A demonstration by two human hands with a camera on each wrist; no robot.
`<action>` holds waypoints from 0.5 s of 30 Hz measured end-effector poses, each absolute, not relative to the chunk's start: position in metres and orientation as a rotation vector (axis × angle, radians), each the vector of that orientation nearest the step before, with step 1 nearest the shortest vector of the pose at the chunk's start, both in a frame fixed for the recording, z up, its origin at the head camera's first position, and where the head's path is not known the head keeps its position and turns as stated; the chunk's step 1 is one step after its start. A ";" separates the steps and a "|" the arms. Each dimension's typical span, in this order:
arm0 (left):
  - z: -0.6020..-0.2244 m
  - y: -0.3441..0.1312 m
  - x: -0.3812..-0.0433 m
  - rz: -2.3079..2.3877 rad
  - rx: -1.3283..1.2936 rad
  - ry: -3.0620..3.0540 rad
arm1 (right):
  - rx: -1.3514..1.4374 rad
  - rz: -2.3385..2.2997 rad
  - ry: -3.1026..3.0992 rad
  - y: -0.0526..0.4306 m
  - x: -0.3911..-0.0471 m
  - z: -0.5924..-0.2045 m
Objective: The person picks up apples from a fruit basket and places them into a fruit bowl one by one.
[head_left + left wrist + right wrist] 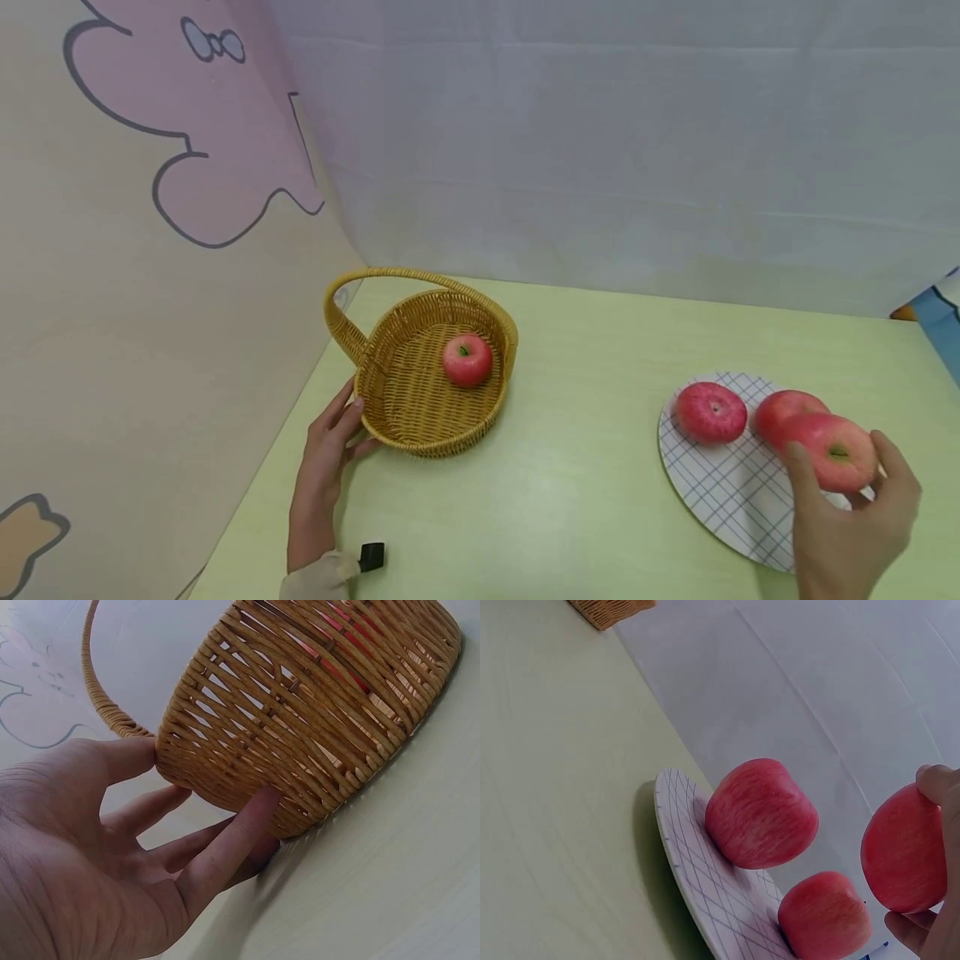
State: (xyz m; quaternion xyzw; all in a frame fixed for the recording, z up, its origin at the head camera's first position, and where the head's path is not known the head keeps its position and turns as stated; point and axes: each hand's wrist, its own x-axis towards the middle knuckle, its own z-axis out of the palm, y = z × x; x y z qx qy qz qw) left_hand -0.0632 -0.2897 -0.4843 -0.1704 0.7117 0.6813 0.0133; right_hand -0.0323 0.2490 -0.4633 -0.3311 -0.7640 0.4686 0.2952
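On the left of the head view, a round wicker basket [420,450] with a tall handle holds one red apple [467,361]. My left hand [330,437] touches the basket's outer left side; in the left wrist view its fairly straight fingers [232,840] rest against the weave. On the right, my right hand [855,533] grips a red apple [832,454] between thumb and fingers, above a round checked plate [738,508]. Two more apples lie on that plate: one [711,413] at its left, another [787,408] partly hidden behind the held apple.
A pale yellow-green tabletop [577,417] stretches between basket and plate. Behind it hangs a whitish sheet [600,167], and a wall with a pink cartoon figure [210,192] stands at the left. A small black object [372,557] sits at my left cuff.
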 end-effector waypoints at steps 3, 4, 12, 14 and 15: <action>-0.485 -0.290 -0.064 2.115 -0.535 2.221 | -0.955 1.263 -2.033 0.250 -0.028 -0.465; -0.485 -0.290 -0.064 2.117 -0.537 2.221 | -0.973 1.260 -2.037 0.251 -0.027 -0.466; -0.486 -0.290 -0.064 2.140 -0.526 2.205 | -1.066 1.259 -2.095 0.253 -0.021 -0.475; -0.486 -0.290 -0.064 2.140 -0.527 2.208 | -1.077 1.234 -2.121 0.253 -0.020 -0.479; -0.486 -0.290 -0.064 2.141 -0.525 2.209 | -1.076 1.230 -2.124 0.254 -0.019 -0.482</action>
